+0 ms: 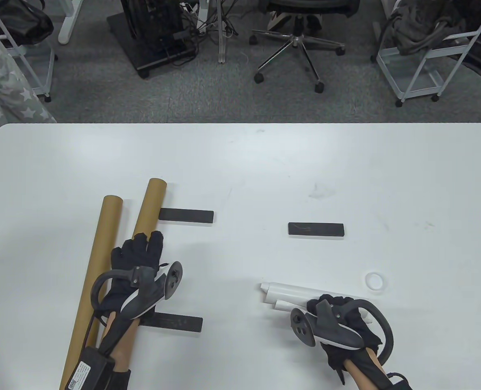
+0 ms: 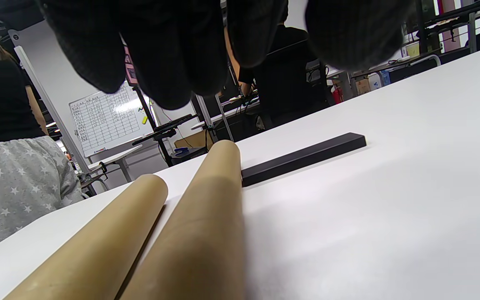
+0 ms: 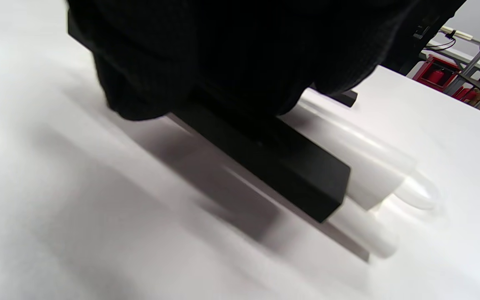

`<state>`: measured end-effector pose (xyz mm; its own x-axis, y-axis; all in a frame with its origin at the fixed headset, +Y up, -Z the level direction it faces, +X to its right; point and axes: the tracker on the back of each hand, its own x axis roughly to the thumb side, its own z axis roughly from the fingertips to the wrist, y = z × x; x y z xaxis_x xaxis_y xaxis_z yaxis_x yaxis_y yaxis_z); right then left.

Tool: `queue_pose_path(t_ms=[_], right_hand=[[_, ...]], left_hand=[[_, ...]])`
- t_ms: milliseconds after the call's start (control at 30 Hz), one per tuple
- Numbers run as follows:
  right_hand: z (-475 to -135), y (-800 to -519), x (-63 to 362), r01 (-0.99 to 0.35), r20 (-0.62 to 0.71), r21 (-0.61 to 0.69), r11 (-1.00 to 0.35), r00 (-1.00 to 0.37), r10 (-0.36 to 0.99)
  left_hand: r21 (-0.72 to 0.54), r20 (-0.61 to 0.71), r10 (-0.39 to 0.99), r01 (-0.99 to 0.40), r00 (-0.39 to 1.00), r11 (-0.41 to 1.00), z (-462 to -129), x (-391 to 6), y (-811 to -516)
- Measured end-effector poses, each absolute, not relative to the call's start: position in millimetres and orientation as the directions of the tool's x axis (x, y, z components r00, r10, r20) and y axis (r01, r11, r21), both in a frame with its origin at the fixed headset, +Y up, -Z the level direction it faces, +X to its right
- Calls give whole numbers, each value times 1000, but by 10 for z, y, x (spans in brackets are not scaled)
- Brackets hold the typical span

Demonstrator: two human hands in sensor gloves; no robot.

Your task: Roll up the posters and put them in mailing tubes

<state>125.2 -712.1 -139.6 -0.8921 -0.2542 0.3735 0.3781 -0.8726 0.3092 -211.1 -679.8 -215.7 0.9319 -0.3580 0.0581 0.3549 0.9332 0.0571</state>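
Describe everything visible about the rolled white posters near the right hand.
The rolled white posters look like plain white paper wound into slim tubes, at least two, lying flat on the white table near its front edge. Their open ends point left in the table view, one sticking out further than the other. The right hand covers their other ends. In the right wrist view a black bar lies against them under that hand. A small clear ring sits just beyond, apart.

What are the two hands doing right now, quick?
Left hand: open, fingers straight, resting over the right-hand brown tube.
Right hand: gripping a black bar, beside the rolled white posters.
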Motion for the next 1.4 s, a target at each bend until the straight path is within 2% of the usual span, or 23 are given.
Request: queue_pose_path(t_ms=[600, 700, 867, 1033, 1400], right_hand=[[-1406, -7472, 1129, 444, 406, 292, -847, -860, -310], [-1418, -7433, 1141, 431, 397, 298, -852, -867, -300], [-1480, -7186, 1245, 315, 335, 291, -903, -918, -212], [-1543, -7011, 1362, 264, 280, 256, -930, -941, -190], [-1698, -6895, 1570, 174, 198, 214, -961, -971, -132]], left_hand=[[62, 60, -354, 351, 933, 934, -2154, -2107, -6800], [64, 60, -354, 351, 933, 934, -2154, -2107, -6799], [61, 62, -352, 349, 934, 935, -2150, -2106, -6800], [60, 62, -351, 348, 934, 936, -2149, -2107, -6800], [58, 75, -337, 334, 938, 941, -2139, -2090, -6793]])
